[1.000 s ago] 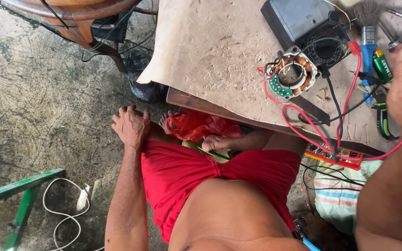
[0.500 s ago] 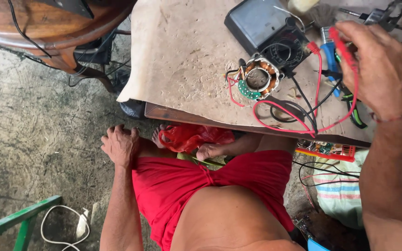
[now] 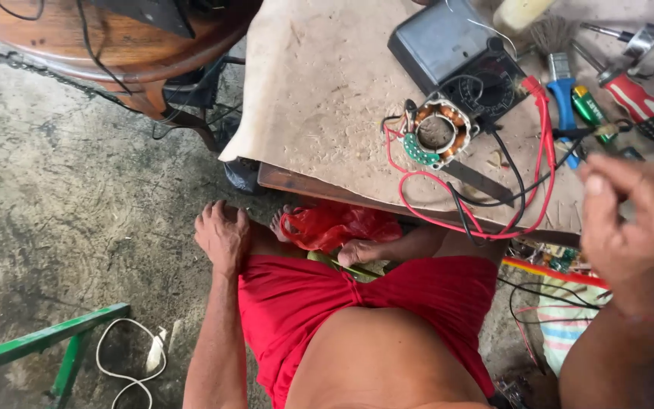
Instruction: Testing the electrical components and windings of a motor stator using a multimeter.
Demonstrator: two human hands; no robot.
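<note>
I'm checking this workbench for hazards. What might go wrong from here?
The looping red test lead hangs past the edge of the brown paper-covered bench, close to the raised right hand; a snag might drag the copper-wound stator coil or grey analogue multimeter off. The left hand rests on the knee, away from both.

Informal repair workshop, probably a home or street-side electrical bench. Evidence: worn board worktop (image 3: 327, 91) on a bare cracked concrete floor (image 3: 62, 227). At 1 o'clock an analog multimeter (image 3: 459, 57) with red and black test leads (image 3: 546, 151), next to a copper-wound motor stator (image 3: 437, 132). At 2 o'clock hand tools: red-handled screwdriver (image 3: 641, 102), blue-handled brush (image 3: 562, 83). Loose circuit board (image 3: 562, 257) and wires under the bench at 3 o'clock. Round wooden table (image 3: 92, 45) at 11 o'clock, green metal frame (image 3: 39, 344) and white cable (image 3: 126, 363) at 8 o'clock.
</note>
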